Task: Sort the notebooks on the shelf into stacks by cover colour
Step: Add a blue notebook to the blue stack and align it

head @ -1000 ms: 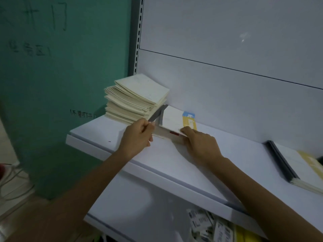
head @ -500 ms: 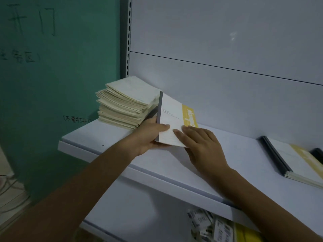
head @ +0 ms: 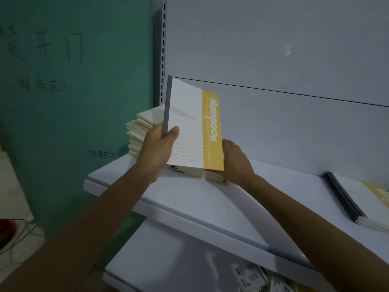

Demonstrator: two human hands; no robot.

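Observation:
My left hand (head: 160,148) grips a white notebook with a yellow band and grey spine (head: 193,125) by its spine, holding it nearly upright above the shelf (head: 189,199). Under it lies another notebook with red marks (head: 212,177). My right hand (head: 235,161) is at the right edge of these notebooks, its fingers hidden behind them. A tall stack of cream notebooks (head: 141,127) stands at the shelf's left end, partly behind the raised notebook. A small stack of yellow-banded, grey-spined notebooks (head: 362,201) lies at the right.
The shelf's grey back panel (head: 273,60) rises behind. A green wall with handwriting (head: 63,81) is at the left. A lower shelf (head: 168,249) holds packets with barcodes (head: 252,277). Cables lie on the floor at the lower left.
My left hand has lifted the yellow-banded notebook from nearly flat to upright. My right hand has slid from its cover to the right edge of the notebook beneath.

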